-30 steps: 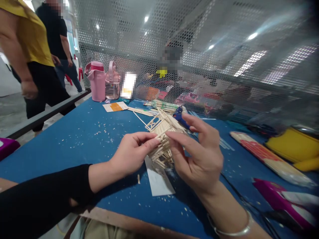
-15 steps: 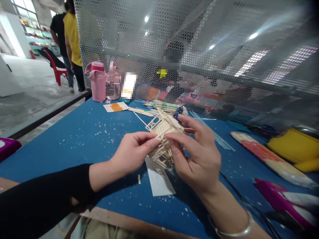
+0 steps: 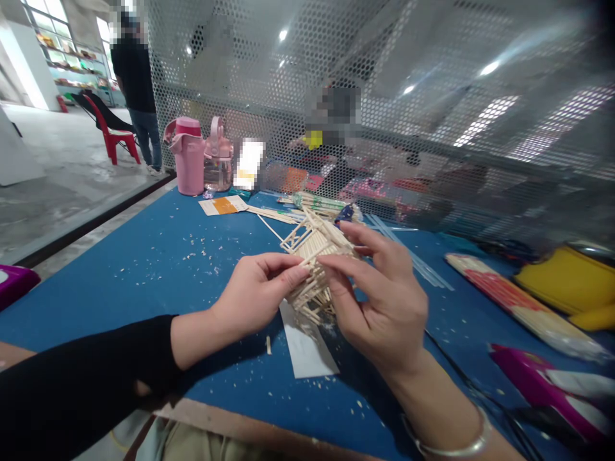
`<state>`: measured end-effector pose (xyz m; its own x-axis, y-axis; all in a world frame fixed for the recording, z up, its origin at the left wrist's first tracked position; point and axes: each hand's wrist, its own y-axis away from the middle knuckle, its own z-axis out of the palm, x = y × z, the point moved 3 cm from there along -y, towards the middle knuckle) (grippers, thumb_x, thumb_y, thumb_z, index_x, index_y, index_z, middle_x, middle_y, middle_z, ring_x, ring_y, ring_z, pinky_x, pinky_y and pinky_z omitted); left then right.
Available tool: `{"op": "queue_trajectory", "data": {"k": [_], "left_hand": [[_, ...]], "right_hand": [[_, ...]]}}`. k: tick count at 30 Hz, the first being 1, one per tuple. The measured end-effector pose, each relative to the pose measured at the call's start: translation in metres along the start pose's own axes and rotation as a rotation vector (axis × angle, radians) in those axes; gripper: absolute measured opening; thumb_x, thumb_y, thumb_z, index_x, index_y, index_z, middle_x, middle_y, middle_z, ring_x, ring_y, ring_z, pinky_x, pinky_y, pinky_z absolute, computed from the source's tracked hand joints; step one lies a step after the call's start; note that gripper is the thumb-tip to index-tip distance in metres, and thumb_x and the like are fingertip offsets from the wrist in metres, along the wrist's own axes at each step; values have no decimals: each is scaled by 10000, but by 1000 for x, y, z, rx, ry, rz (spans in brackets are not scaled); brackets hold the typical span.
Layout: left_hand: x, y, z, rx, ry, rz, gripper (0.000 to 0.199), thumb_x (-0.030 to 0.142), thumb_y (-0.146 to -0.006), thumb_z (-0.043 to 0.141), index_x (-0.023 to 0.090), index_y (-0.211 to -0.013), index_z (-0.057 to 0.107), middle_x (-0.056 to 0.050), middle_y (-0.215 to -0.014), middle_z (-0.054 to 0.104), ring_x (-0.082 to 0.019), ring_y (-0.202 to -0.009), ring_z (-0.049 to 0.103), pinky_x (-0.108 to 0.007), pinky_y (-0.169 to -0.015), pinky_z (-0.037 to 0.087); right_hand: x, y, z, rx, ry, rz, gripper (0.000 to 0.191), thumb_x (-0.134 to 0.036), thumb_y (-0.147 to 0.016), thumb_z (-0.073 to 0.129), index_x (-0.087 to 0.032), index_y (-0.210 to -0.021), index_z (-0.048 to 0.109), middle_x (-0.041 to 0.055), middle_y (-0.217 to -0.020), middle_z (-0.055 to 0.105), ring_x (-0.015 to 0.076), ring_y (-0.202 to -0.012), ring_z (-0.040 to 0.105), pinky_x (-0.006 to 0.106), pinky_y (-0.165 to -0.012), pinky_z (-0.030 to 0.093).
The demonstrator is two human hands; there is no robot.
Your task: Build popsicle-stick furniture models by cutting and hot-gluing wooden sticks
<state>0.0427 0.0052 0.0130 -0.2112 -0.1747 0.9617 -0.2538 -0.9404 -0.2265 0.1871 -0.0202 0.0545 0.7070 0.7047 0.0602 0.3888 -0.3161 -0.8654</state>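
Observation:
A small structure of thin wooden sticks point(image 3: 314, 242) stands near the middle of the blue table point(image 3: 158, 256), partly hidden by my fingers. My left hand point(image 3: 259, 288) comes from the left, thumb and index finger pinched on a stick at its near side. On the right, my right hand point(image 3: 379, 294) has thumb and index finger together at the same side of the structure, its other fingers raised. Whatever lies between those right fingertips is too small to make out. Under the structure lies a white paper point(image 3: 310, 352).
Behind stand a pink flask point(image 3: 189, 160), a clear bottle point(image 3: 218, 166) and a perforated metal screen point(image 3: 269, 83). To the right lie a pack of sticks point(image 3: 519, 301), a yellow bag point(image 3: 571, 278), a purple object point(image 3: 538, 390) and a black cable point(image 3: 461, 378). A person point(image 3: 134, 83) stands far left.
Both hands and the stick structure have hardly moved. In the left background, the person in yellow is no longer seen beside the screen, and the one in black stands closer to its edge.

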Motion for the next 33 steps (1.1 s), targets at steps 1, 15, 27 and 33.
{"op": "queue_trajectory", "data": {"k": [1,15,27,33], "left_hand": [[0,0,0,6,11,-9,169,247,-819,627,116,-861,726,-53,-817,711,-124,-694,578,-267,-692,470],[4,-2,0,-11,205,-129,84,130,-704,636,136,-770,585,33,-660,570,-82,-590,505,-225,-593,411],[6,-3,-6,77,135,56,233,145,-670,621,145,-899,580,-5,-811,601,-112,-749,553,-252,-709,449],[6,-11,-21,66,94,-4,288,36,-643,566,150,-907,553,-8,-802,627,-118,-766,583,-261,-725,456]], "right_hand": [[0,0,0,8,-13,8,251,-103,-777,608,-241,-982,653,102,-1251,584,282,-1127,577,468,-873,517],[-3,5,4,50,-117,174,376,-153,-813,598,-248,-1168,522,75,-1122,639,239,-1059,613,443,-932,510],[-6,5,8,-19,-63,128,350,-164,-822,599,-226,-1157,525,74,-1071,655,225,-1007,626,387,-857,528],[-9,7,11,-55,-90,111,323,-150,-823,605,-218,-1126,517,70,-1044,647,206,-970,626,361,-847,524]]}}
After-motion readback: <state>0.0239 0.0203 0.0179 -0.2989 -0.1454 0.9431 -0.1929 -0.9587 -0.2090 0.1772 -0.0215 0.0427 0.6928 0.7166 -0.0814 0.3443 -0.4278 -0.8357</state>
